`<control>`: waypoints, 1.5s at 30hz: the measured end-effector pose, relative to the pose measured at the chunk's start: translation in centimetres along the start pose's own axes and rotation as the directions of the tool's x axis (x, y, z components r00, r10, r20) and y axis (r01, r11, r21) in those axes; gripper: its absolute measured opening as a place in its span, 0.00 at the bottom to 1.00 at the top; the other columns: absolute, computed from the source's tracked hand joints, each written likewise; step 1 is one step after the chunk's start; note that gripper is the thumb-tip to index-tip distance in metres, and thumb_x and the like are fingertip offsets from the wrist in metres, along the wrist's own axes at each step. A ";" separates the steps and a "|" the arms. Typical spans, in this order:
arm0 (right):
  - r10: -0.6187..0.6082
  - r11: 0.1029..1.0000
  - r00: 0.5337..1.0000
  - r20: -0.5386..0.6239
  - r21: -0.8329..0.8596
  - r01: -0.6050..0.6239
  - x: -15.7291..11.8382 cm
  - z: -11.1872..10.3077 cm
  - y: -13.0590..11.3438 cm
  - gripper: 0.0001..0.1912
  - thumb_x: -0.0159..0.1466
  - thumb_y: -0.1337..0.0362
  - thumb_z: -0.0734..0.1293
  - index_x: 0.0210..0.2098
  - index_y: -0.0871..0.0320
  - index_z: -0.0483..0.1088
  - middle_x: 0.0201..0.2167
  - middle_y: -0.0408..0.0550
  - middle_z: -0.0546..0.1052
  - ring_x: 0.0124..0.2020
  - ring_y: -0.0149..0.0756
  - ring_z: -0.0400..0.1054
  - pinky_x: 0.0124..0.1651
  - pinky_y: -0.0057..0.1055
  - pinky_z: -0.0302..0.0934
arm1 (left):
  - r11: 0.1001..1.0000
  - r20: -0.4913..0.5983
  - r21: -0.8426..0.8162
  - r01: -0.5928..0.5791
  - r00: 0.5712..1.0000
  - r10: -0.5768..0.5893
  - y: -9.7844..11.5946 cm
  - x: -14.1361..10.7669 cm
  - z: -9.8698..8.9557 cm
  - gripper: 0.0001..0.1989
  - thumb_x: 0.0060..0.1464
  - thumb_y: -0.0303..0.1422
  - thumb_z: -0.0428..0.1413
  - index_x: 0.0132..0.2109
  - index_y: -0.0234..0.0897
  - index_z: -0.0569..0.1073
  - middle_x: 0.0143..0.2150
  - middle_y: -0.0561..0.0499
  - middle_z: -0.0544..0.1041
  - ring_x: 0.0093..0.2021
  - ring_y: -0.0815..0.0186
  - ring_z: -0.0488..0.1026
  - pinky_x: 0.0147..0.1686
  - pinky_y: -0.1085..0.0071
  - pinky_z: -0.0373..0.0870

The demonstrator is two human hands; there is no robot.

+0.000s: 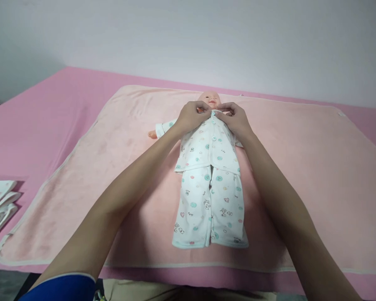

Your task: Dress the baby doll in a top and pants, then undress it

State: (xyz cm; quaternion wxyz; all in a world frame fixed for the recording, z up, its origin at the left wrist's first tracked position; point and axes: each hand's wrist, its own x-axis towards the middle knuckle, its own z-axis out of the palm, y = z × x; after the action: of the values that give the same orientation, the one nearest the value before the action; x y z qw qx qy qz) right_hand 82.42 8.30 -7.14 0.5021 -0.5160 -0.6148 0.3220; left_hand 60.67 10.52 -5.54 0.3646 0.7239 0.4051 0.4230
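A baby doll (210, 97) lies on its back, dressed in a white printed baby shirt (197, 146) and matching baby trousers (194, 205). Both of my hands are at the shirt's neckline, just under the doll's chin. My left hand (192, 117) pinches the collar edge from the left, near the top button. From the right, my right hand (235, 119) pinches the opposite collar edge. Blue-green buttons run down the shirt front. One doll hand (152, 134) sticks out of the sleeve on the left; the other is hidden behind my right forearm.
Under the doll spreads a peach blanket (316, 175) with pale edging, laid over a pink sheet (62, 100). Folded white printed cloth (1, 200) lies at the left edge. A pale wall (207, 42) stands behind the bed surface.
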 end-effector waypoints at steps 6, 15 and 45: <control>0.015 1.000 1.000 -0.004 0.002 -0.015 -0.3 -0.1 -0.4 0.27 0.56 0.44 0.86 0.46 0.50 0.81 0.50 0.48 0.84 0.38 0.38 0.70 0.49 0.42 0.74 | 0.998 0.025 -0.051 0.032 0.999 -0.030 -0.1 0.1 0.1 0.04 0.61 0.32 0.65 0.42 0.38 0.84 0.41 0.47 0.84 0.40 0.64 0.76 0.42 0.67 0.71; -0.001 0.999 1.000 -0.023 -0.036 0.000 -0.3 -0.1 0.0 0.26 0.56 0.42 0.85 0.43 0.50 0.80 0.46 0.46 0.84 0.33 0.35 0.65 0.37 0.37 0.68 | 0.997 0.087 -0.028 0.075 0.994 -0.073 -0.6 0.6 -0.9 0.06 0.58 0.35 0.70 0.41 0.40 0.86 0.37 0.47 0.82 0.35 0.63 0.74 0.38 0.65 0.72; -0.237 0.808 0.910 0.339 -0.451 0.379 -18.1 -7.7 -2.0 0.19 0.69 0.48 0.74 0.55 0.45 0.71 0.52 0.57 0.77 0.50 0.58 0.72 0.52 0.59 0.69 | 0.843 0.154 0.490 -0.221 0.974 0.165 -1.4 -19.1 -5.5 0.19 0.59 0.40 0.62 0.55 0.43 0.73 0.57 0.39 0.78 0.56 0.44 0.71 0.59 0.47 0.67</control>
State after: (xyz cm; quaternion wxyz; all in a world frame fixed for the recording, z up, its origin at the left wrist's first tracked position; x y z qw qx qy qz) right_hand 88.45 -10.51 -8.28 0.3071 -0.4740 -0.8152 0.1283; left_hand 49.27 -5.00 -10.80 0.1394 0.8523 0.4067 0.2980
